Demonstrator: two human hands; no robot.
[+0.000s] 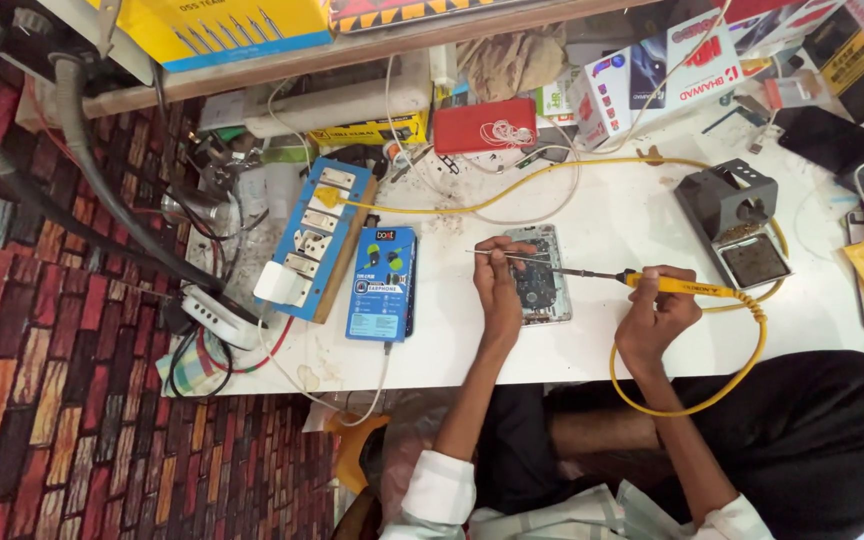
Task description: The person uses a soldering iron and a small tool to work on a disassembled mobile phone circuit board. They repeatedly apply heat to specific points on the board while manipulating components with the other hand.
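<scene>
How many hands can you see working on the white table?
2. The left hand holds tweezers over the opened phone; the right hand grips the yellow soldering iron beside it.

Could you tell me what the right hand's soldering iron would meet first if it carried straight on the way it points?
Probably the opened phone: the soldering iron in the right hand points at it, tip apparently already there.

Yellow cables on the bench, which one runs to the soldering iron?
The looped yellow cable below the right hand; the other yellow cable crosses the bench top higher up.
</scene>
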